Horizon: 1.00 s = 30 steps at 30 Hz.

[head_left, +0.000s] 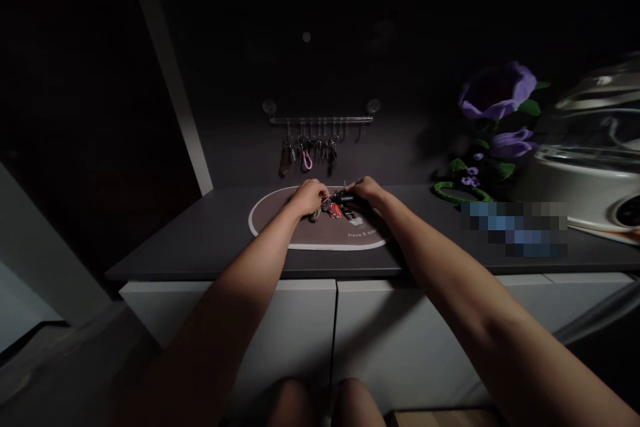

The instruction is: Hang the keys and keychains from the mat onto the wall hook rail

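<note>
Both arms reach forward over an oval brown mat [270, 221] with a pale border. My left hand [311, 196] is closed in a pinch on a bunch of keys [327, 205]. A red tag [335, 211] hangs among the keys, and a grey, fuzzy-looking piece [315, 215] shows below my left fingers. Pinched too, my right hand [367, 189] is at the right end of the same bunch, where a thin metal part stands up by its fingertips. Dark pieces lie between the two hands. Dim light hides which exact key each hand grips.
On the wall behind, a clear hook rail [325, 120] carries several hanging keys and a pink loop [307, 160]. Purple artificial flowers [500, 97] and a white appliance with a glass top [590, 180] stand right on the dark counter [185, 233]. White cabinet doors [300, 320] are below.
</note>
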### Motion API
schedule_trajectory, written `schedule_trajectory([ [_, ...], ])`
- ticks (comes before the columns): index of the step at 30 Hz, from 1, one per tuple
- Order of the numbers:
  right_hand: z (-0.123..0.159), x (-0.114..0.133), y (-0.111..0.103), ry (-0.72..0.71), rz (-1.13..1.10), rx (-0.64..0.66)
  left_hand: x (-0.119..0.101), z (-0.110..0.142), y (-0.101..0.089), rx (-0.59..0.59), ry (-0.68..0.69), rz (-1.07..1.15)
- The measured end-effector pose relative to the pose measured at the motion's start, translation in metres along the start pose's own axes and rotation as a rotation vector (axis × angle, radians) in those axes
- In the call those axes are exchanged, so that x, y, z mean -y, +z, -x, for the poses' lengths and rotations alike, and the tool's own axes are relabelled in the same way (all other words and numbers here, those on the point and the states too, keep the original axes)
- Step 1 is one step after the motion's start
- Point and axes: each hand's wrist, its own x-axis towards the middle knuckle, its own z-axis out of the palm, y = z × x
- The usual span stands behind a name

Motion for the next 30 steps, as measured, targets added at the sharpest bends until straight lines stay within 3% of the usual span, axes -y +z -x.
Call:
schedule_trajectory([
  [6, 0.011, 0.012, -0.007, -0.226, 0.017, -0.139, -0.002, 0.001, -0.002, -0.004, -0.003, 0.006],
  [13, 0.016, 0.024, -0.012, -0.390, -0.092, -0.191, 0.000, 0.000, 0.001, -0.026, 0.019, 0.053],
  [23, 0.030, 0.042, -0.016, -0.396, -0.543, -0.123, -0.002, 0.000, 0.000, -0.016, 0.002, 0.079],
  [30, 0.033, 0.048, -0.014, -0.390, -0.744, -0.050, -0.006, 0.000, -0.001, -0.085, -0.021, 0.198],
])
